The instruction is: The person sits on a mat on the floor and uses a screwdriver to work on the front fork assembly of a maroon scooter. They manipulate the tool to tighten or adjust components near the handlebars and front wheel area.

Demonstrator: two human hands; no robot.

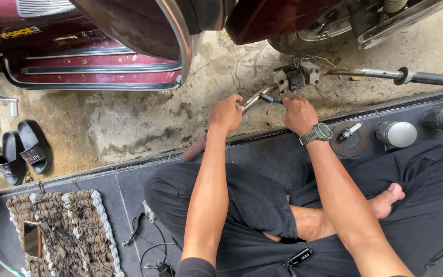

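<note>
- Head view: we sit cross-legged on a dark floor mat (pixel 262 154) at the edge of a stained concrete floor (pixel 129 118), with a bare motorcycle handlebar (pixel 365 73) lying across in front of us.
- Our left hand (pixel 226 113) has its grip closed around the near end of the handlebar, where the chrome tube bends; a reddish rubber grip end (pixel 195 149) pokes out below the wrist.
- Our right hand (pixel 298 114), with a watch (pixel 316 134) on its wrist, has its grip closed on a blue-handled tool (pixel 272 98), probably pliers, its tip aimed at the switch housing (pixel 296 78).
- We judge the work mid-way: the handlebar is already off the vehicle and the housing hangs open with loose wires (pixel 308 60), yet housing and far black grip (pixel 431 78) are still on the tube.
- Around us: a maroon scooter body (pixel 103 56) beyond the concrete, a toothed metal disc (pixel 350 139) with a spark plug (pixel 348 132) on it, and two grey cylinders (pixel 396 133) to the right.
- To the left lie black sandals (pixel 24 151), a woven mat (pixel 73 231) with a phone (pixel 32 238), and a loose cable (pixel 147 246).
- The dangling wires crowd the tool tip; nothing else blocks the hands.
</note>
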